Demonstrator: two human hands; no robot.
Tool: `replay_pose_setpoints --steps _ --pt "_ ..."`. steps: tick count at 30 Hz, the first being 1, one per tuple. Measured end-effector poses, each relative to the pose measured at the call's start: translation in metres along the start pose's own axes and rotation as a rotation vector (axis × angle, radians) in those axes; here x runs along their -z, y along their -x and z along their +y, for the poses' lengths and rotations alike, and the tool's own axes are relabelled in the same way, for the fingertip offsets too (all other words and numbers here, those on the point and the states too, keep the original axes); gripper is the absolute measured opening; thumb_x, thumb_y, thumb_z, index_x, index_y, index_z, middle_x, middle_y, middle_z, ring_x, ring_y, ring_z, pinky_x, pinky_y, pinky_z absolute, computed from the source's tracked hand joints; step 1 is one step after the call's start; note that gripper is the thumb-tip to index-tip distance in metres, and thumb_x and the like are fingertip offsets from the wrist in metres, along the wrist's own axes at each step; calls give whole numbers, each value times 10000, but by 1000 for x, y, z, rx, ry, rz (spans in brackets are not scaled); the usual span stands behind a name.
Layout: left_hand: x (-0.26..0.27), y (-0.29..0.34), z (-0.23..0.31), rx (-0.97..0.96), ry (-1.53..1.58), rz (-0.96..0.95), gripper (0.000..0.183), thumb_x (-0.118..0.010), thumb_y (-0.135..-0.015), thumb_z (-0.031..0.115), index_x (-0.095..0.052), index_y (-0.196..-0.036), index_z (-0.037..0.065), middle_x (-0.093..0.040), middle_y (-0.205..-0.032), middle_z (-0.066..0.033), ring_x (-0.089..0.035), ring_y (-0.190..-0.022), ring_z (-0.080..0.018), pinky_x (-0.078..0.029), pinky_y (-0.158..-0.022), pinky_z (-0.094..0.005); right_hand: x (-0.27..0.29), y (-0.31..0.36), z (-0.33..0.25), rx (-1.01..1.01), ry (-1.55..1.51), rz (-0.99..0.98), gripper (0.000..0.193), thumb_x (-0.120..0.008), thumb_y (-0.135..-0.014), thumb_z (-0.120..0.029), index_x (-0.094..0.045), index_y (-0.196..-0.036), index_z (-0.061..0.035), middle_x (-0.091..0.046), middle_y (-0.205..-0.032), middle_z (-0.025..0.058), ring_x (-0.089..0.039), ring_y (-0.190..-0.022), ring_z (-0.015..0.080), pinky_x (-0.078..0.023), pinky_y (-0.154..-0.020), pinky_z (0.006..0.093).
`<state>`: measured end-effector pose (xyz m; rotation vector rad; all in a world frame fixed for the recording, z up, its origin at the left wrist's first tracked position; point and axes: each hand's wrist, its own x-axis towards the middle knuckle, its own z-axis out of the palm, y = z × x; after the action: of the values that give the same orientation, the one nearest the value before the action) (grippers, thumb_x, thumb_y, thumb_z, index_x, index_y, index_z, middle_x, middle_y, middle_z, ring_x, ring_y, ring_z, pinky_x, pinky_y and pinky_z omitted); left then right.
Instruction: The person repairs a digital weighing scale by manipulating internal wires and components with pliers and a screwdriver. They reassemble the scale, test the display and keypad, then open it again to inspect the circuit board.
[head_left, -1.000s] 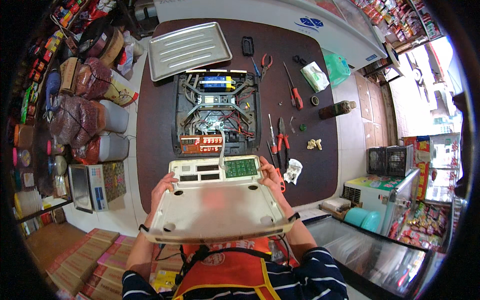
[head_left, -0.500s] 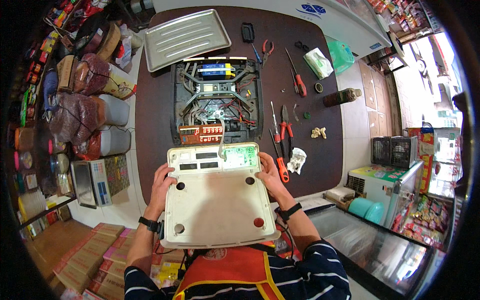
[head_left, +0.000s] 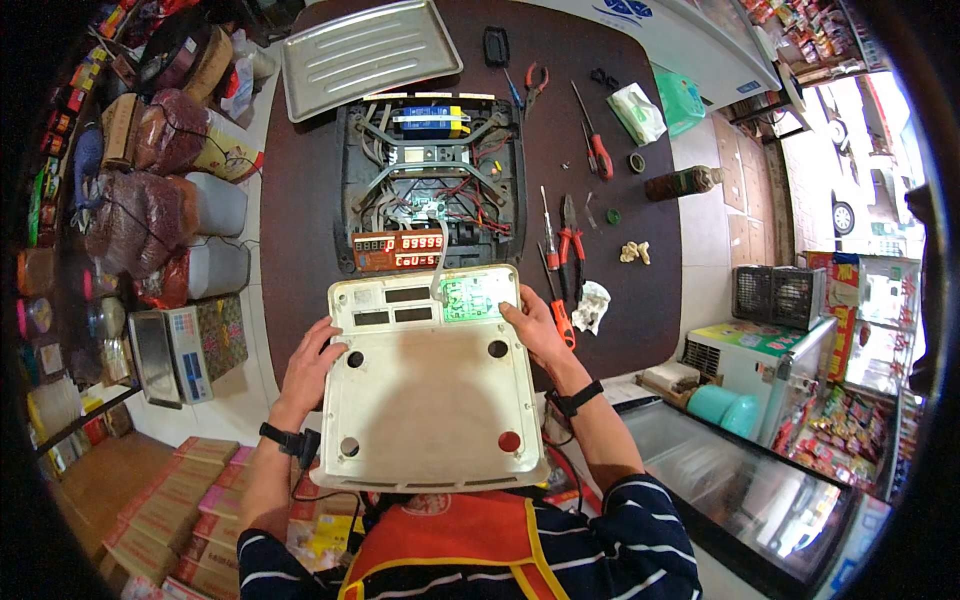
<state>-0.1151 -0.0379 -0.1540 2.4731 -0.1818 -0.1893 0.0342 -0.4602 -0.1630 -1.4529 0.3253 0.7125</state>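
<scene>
A cream plastic scale cover (head_left: 432, 400), its inner face up, tilts between my hands at the table's near edge. My left hand (head_left: 312, 362) grips its left rim with curled fingers. On its upper right corner my right hand (head_left: 530, 325) is closed, the thumb at the edge of a green circuit board (head_left: 470, 299). A grey ribbon cable (head_left: 440, 262) runs from this board towards the opened scale base (head_left: 357, 205) just beyond. The base has a metal cross frame (head_left: 430, 158), a blue-and-yellow battery (head_left: 430, 120) and a lit red display board (head_left: 398, 250).
A ribbed metal tray (head_left: 370, 55) lies at the far left. Right of the base are red-handled pliers (head_left: 571, 245), screwdrivers (head_left: 600, 158), crumpled tissue (head_left: 591, 307) and a dark bottle (head_left: 684, 184). A glass-topped freezer (head_left: 745, 490) stands at my right, another scale (head_left: 180, 355) at my left.
My right thumb has moved inward from the cover's right rim to the circuit board's edge. The cover has shifted slightly left, still in both hands. The whole view has moved a little.
</scene>
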Motion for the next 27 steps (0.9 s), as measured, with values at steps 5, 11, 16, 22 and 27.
replay_pose_setpoints --steps 5,11,16,22,27 --pt "13 -11 -6 -71 -57 -52 196 -748 -916 67 -752 -1112 71 -693 -1358 -127 -597 -1431 -373 -529 -1171 -496 1 3 -2 26 33 -21 484 -670 -1099 -91 -515 -1529 69 -722 -1351 124 -688 -1204 173 -558 -1053 341" --pt "26 -31 0 -147 -162 -84 235 -745 -852 23 -747 -1086 48 -709 -1293 -130 -631 -1353 -369 -535 -1135 -487 2 3 -4 14 50 -31 491 -666 -1096 -76 -505 -1537 68 -720 -1347 127 -689 -1198 172 -565 -1046 340" --pt "33 -61 23 -177 -115 -88 222 -723 -852 -4 -736 -1071 33 -712 -1205 -132 -662 -1233 -374 -540 -1097 -482 0 4 -7 2 24 -43 508 -657 -1103 -68 -479 -1558 71 -722 -1353 126 -694 -1201 168 -572 -1041 335" --pt "24 -94 57 -230 -52 -226 262 -698 -908 26 -746 -1166 31 -721 -1168 -129 -675 -1173 -360 -545 -1067 -480 1 3 -8 1 5 -78 491 -640 -1110 -53 -476 -1559 62 -726 -1352 114 -700 -1185 159 -580 -1035 334" --pt "17 -117 77 -299 -24 -303 396 -642 -962 71 -720 -1349 50 -724 -1148 -123 -678 -1133 -335 -547 -1019 -453 1 1 -7 -11 -38 -84 482 -639 -1113 -52 -474 -1555 46 -730 -1338 106 -704 -1174 148 -588 -1025 323"
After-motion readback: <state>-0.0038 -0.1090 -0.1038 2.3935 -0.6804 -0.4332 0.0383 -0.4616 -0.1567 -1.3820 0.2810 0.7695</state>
